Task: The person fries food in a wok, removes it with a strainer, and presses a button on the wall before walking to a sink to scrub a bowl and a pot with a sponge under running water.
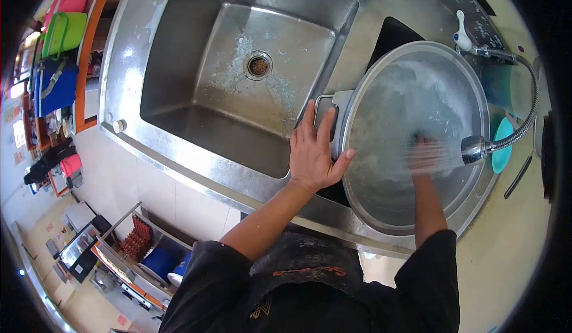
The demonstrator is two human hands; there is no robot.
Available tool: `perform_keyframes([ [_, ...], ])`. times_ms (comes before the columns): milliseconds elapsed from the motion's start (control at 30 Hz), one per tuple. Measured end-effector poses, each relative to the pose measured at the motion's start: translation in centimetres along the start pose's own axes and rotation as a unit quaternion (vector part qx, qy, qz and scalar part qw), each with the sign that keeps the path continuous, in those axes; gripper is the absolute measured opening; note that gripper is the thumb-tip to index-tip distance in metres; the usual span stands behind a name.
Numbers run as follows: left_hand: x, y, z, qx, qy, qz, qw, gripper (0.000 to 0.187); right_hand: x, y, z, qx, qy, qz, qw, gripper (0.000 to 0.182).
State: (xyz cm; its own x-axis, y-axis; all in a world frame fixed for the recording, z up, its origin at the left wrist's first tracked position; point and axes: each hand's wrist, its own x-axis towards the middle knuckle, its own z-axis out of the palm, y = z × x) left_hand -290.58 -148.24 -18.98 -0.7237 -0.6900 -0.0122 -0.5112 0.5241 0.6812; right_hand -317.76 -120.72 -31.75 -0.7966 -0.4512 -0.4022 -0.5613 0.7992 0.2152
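Nearest to me, my black sleeves reach out over the front edge of the stainless steel bench (pixel 196 172). My left hand (pixel 314 154) lies flat with fingers spread wide, palm pressed on the rim of the large round steel pan (pixel 381 88) at its near-left side, the fingertips lying over the pan's grey metal loop handle (pixel 329 103); it grips nothing, it only braces. My right hand (pixel 426 154) is inside the pan, low on its wet, soapy floor, and is blurred with motion; I cannot tell whether it is closed on a cloth or sponge or bare. The chrome spray head (pixel 475 149) on its flexible steel hose (pixel 529 109) hangs just right of that hand, over the pan's right side. In my judgement the scrubbing goes best with the left palm kept firm on the rim so the pan does not turn or slide, and with the right hand working in circles from the centre out to the wall. The pan sits over the right-hand basin, directly under both hands. To the left lies the empty rectangular steel sink basin (pixel 196 76), its round drain (pixel 258 65) ringed with foam. Beyond the pan stand a white tap lever (pixel 461 35) and a teal plastic container (pixel 503 145) by the far right rim.
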Motion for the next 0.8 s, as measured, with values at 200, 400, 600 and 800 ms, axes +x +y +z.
perform_keyframes([
  [200,0.0,0.1,-0.1,-0.037,0.023,0.002,0.999,0.088,-10.7,2.0,6.3,-0.153,-0.202,-0.023,0.967,0.039],
  [400,0.0,0.1,-0.1,0.002,0.009,0.017,1.0,0.086,-9.9,-15.5,-8.7,0.307,-0.344,-0.098,0.882,0.041],
  [600,-0.3,0.0,0.0,-0.006,0.012,0.009,1.0,0.082,3.2,-20.7,-14.9,0.66,-0.041,0.07,0.747,0.046],
  [800,-0.2,-0.1,0.2,-0.004,0.013,0.009,1.0,0.08,-3.3,-20.4,-6.6,0.691,-0.064,-0.071,0.717,0.036],
])
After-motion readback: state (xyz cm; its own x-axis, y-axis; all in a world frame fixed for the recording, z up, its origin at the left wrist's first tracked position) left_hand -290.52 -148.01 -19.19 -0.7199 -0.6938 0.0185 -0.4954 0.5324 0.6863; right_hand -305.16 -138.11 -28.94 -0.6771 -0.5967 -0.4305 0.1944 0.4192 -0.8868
